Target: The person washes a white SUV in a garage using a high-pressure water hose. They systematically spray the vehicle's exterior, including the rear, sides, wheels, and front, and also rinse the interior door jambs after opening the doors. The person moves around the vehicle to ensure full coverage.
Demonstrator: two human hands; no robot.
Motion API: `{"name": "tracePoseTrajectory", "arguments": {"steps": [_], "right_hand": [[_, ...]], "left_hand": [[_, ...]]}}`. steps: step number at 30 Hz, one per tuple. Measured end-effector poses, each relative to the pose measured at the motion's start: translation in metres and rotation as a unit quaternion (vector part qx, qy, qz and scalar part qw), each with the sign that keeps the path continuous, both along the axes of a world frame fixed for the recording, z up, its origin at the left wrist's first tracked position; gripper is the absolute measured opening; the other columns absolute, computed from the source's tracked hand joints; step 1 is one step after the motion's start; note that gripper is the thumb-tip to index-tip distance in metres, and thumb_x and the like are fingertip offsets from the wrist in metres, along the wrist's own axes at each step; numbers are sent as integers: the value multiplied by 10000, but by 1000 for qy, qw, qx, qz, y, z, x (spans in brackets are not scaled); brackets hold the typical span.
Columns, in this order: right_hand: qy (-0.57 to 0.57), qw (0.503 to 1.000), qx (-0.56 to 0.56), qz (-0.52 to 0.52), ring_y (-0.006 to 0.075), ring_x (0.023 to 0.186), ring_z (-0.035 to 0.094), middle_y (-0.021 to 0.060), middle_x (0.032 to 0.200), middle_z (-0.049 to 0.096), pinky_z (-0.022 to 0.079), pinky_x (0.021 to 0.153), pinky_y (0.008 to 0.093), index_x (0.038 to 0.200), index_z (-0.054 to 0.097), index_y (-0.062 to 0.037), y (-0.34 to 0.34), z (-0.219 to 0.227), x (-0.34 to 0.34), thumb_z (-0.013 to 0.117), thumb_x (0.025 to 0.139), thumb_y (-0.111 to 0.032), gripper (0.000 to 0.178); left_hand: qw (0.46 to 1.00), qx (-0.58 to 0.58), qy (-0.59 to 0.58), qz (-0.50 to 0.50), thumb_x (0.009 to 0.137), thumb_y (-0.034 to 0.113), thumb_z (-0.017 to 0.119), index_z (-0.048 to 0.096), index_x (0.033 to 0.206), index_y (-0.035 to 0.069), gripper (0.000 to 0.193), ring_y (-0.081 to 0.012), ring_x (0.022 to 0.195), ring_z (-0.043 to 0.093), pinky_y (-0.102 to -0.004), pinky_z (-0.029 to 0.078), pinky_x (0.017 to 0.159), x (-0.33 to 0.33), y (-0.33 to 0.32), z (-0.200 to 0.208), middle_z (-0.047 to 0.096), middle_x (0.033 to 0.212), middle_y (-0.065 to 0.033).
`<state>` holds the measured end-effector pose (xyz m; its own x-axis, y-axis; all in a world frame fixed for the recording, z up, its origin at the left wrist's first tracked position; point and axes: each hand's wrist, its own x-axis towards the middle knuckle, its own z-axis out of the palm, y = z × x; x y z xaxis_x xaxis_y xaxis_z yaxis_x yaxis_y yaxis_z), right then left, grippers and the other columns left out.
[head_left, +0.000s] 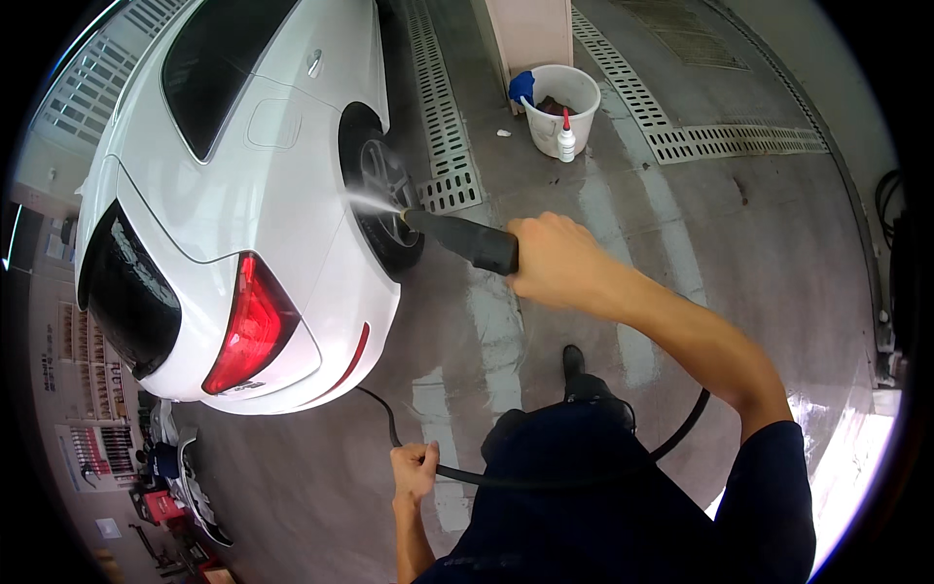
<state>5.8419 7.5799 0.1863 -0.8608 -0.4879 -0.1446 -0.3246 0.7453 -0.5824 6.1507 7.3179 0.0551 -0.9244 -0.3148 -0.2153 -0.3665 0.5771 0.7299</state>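
My right hand (556,259) is wrapped round the rear of a black spray gun (465,239). From its brass-coloured tip a white jet of water (372,200) shoots left, toward the rear side of a white car (282,185). The car's rear wheel (384,185) is just beyond the gun's tip. Lower down, my left hand (415,469) is closed around a black hose (462,475), which passes in front of my body and loops round on my right. A red tail light (253,321) faces me on the car's rear corner.
A white bucket (584,92) stands by a pillar (530,39), with a blue cloth or glove (522,88) and a red-tipped white bottle (566,141) at its rim. Slotted drain grates (443,107) cross the floor. Shelving and tools (102,448) line the left wall.
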Motion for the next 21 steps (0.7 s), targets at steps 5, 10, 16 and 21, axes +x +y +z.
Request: {"name": "tracePoseTrajectory", "arguments": {"steps": [5,10,16,21], "right_hand": [[112,994,-9,1,462,813,671,276,807,674,546,738,512,854,647,58,-18,4,-132,693,698,-108,232],[123,992,-5,17,465,818,682,295,840,685,553,751,512,849,657,78,-51,-24,-243,637,711,-95,222],[98,989,98,41,423,924,705,271,955,703,570,805,477,912,699,64,-104,-64,-379,656,697,-99,273],[42,976,190,96,447,932,695,288,1005,696,568,815,486,958,694,65,-128,-94,-479,646,712,-116,309]], "left_hand": [[999,-43,-23,12,865,191,645,502,577,-21,385,-314,459,417,-418,382,555,-52,22,3,436,494,-161],[998,-35,-26,33,862,207,630,504,578,-9,378,-366,486,440,-416,401,586,-117,40,-9,450,504,-160],[998,-5,-44,48,858,219,613,565,611,-1,334,-383,526,505,-423,435,598,-212,52,-63,519,546,-168],[996,22,-50,70,871,267,578,640,664,25,325,-392,577,564,-430,465,616,-323,57,-70,569,582,-169]]}}
